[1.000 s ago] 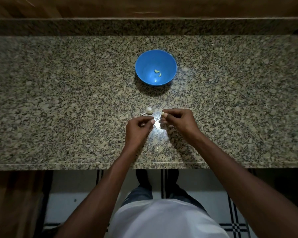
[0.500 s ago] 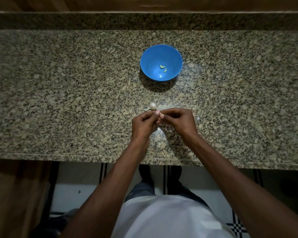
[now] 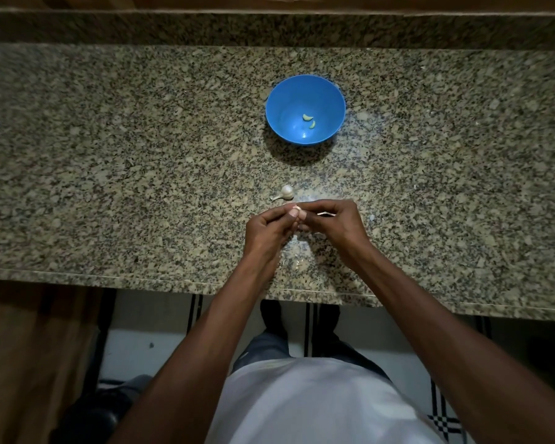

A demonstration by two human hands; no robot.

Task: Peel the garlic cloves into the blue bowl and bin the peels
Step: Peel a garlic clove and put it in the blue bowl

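Garlic clove pinched between both hands, on the near side of the round blue plastic bowl (image 3: 285, 104).

Left hand (image 3: 268, 230) and right hand (image 3: 337, 224) curled, fingertips meeting on one small pale garlic clove (image 3: 297, 207); thin sliver of pale peel (image 3: 326, 214) projecting past right-hand fingers. Two peeled yellowish garlic cloves (image 3: 309, 120) lying inside blue bowl. Small white garlic bulb remnant with stem (image 3: 285, 192) resting between bowl and hands, just beyond fingertips, apart from them. Nothing lying between hands and bowl besides that remnant. Speckled beige-and-black granite countertop (image 3: 109, 174) carrying all items; raised granite ledge behind bowl. White tiled floor with dark lines (image 3: 148, 318) below counter edge, dim lighting throughout.
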